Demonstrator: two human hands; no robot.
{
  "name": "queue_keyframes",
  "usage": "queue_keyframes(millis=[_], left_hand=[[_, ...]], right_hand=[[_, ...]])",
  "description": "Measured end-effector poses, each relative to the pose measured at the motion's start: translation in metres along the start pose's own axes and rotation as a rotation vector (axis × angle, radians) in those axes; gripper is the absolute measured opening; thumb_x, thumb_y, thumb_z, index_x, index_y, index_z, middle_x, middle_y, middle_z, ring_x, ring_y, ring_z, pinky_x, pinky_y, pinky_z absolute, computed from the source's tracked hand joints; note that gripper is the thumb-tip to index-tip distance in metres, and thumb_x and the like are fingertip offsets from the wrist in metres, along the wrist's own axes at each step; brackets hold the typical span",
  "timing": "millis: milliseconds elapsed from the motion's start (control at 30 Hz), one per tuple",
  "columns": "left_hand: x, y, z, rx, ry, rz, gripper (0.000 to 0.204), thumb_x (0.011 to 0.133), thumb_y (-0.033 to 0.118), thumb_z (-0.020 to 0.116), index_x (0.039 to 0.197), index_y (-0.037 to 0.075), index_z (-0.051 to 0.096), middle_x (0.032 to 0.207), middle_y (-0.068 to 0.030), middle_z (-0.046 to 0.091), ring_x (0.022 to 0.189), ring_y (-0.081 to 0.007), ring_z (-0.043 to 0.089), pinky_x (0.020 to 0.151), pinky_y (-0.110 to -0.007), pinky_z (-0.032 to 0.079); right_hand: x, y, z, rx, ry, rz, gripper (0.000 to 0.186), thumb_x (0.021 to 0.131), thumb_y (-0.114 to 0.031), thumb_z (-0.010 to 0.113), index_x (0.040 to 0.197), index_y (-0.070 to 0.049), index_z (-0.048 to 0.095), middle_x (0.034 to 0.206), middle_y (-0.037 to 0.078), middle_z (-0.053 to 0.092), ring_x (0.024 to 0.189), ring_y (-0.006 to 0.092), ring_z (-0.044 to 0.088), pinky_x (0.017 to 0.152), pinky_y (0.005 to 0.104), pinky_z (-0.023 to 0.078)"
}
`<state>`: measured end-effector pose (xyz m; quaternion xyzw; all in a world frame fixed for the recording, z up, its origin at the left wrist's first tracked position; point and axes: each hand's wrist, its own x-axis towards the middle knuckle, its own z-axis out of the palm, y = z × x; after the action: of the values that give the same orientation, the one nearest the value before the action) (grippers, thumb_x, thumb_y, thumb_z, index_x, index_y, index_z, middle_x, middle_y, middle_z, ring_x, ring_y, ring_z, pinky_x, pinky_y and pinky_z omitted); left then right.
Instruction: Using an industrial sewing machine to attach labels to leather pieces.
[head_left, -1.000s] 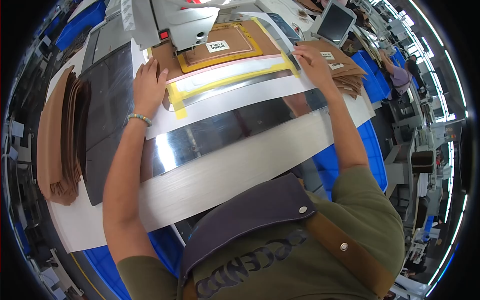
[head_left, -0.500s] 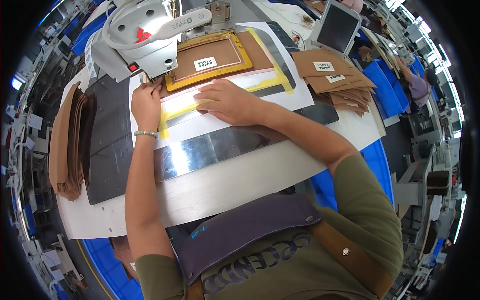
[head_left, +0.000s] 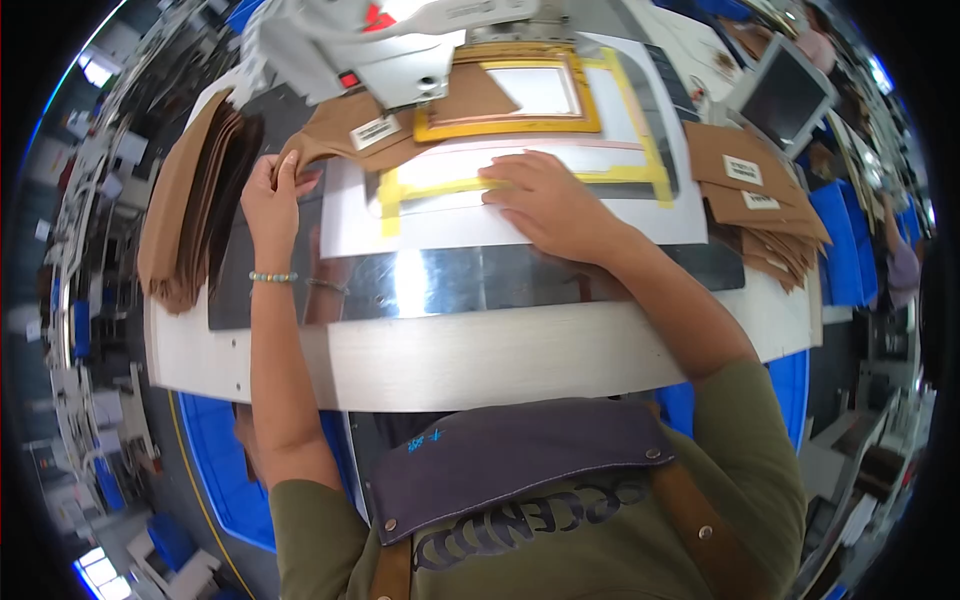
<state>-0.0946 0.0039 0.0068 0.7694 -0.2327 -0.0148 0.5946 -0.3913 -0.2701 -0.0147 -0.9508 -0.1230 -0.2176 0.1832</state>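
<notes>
My left hand pinches the near-left corner of a brown fabric panel, which bears a white label. The panel slants leftward, bunched near my fingers, and its far part lies inside and under a yellow clamp frame. Part of that frame's opening shows a white surface. My right hand rests flat, fingers outstretched, on a white template sheet edged with yellow tape. Above the panel stands the white sewing machine head, which hides some of the fabric.
A folded stack of brown panels lies at the left table edge. Labelled brown pieces are piled at the right, below a grey screen. Blue bins stand beyond and under the pale table.
My left hand has moved left and drawn the brown panel partly out of the yellow frame. My right hand stays on the template. The view has shifted.
</notes>
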Motion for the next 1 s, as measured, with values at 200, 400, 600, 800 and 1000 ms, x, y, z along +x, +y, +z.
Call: queue_keyframes(millis=[200,400,600,800,1000], left_hand=[[-0.124,0.010,-0.140,-0.193,0.151,-0.119,0.022,0.103,0.003,0.070,0.124,0.001,0.063,0.109,-0.0060,0.071,0.119,-0.0151,0.071,0.100,-0.029,0.056],[-0.245,0.018,-0.233,-0.313,0.159,-0.319,0.081,0.099,0.001,0.066,0.170,0.001,0.027,0.161,-0.0217,0.052,0.148,-0.0260,0.053,0.117,-0.035,0.045],[-0.266,-0.013,-0.257,0.007,0.287,-0.347,0.070,0.104,0.021,0.068,0.165,0.002,0.041,0.159,-0.0207,0.057,0.155,-0.0254,0.045,0.131,-0.040,0.025],[-0.254,-0.050,-0.266,0.154,0.514,-0.337,0.046,0.101,0.001,0.069,0.147,-0.001,0.064,0.139,-0.0106,0.074,0.129,-0.0191,0.068,0.112,-0.030,0.050],[-0.303,-0.040,-0.316,0.626,0.860,-0.032,0.041,0.100,-0.007,0.060,0.139,0.002,0.072,0.135,-0.0111,0.077,0.126,-0.0200,0.072,0.110,-0.032,0.053]], right_hand=[[0.008,-0.005,-0.003,0.005,-0.092,0.030,0.030,0.097,-0.006,0.065,0.126,-0.005,0.072,0.149,0.013,0.064,0.142,0.0366,0.054,0.122,0.0503,0.039],[0.020,-0.018,-0.010,0.012,-0.108,0.077,0.035,0.094,-0.003,0.067,0.128,-0.005,0.073,0.146,0.012,0.066,0.139,0.0368,0.056,0.120,0.0496,0.041],[0.020,-0.021,-0.005,-0.001,-0.153,0.096,0.038,0.097,-0.004,0.065,0.134,-0.007,0.071,0.150,0.009,0.064,0.143,0.0341,0.054,0.121,0.0459,0.039],[0.023,-0.024,0.002,-0.003,-0.178,0.090,0.039,0.100,-0.004,0.063,0.138,-0.007,0.070,0.153,0.009,0.062,0.145,0.0336,0.053,0.122,0.0442,0.038],[0.018,-0.024,-0.006,-0.050,-0.217,0.087,0.040,0.104,-0.006,0.056,0.142,-0.005,0.068,0.156,0.010,0.060,0.148,0.0321,0.051,0.125,0.0435,0.036]])
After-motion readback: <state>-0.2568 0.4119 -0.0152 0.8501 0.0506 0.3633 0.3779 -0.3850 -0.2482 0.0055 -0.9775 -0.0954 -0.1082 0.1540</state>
